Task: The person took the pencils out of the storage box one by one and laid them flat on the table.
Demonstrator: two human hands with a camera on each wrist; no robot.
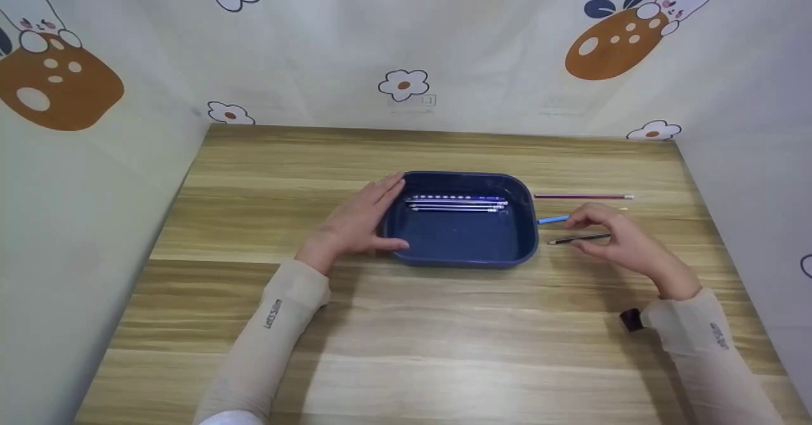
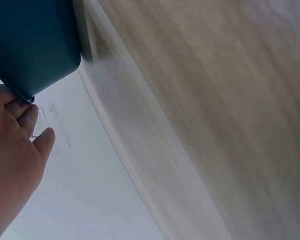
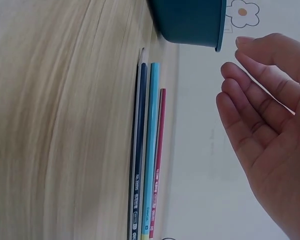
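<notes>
A dark blue rectangular tub (image 1: 457, 238) stands mid-table with several pencils (image 1: 453, 205) lying along its far side. My left hand (image 1: 355, 219) rests at its left end, fingers stretched toward the far corner and thumb over the near rim. In the left wrist view, fingertips (image 2: 27, 117) meet the tub's rim. Over the pencils right of the tub hovers my right hand (image 1: 625, 238), thumb and index finger curved apart, holding nothing. Below it lie a black pencil (image 3: 139, 150) and a light blue pencil (image 3: 151, 145); a dark red pencil (image 3: 159, 150) is farther back.
The wood-grain table (image 1: 406, 349) is enclosed by a pale cloth (image 1: 317, 63) at the back and sides, printed with rabbits, flowers and orange fruit. A small black object (image 1: 631, 319) is attached at the right sleeve's cuff.
</notes>
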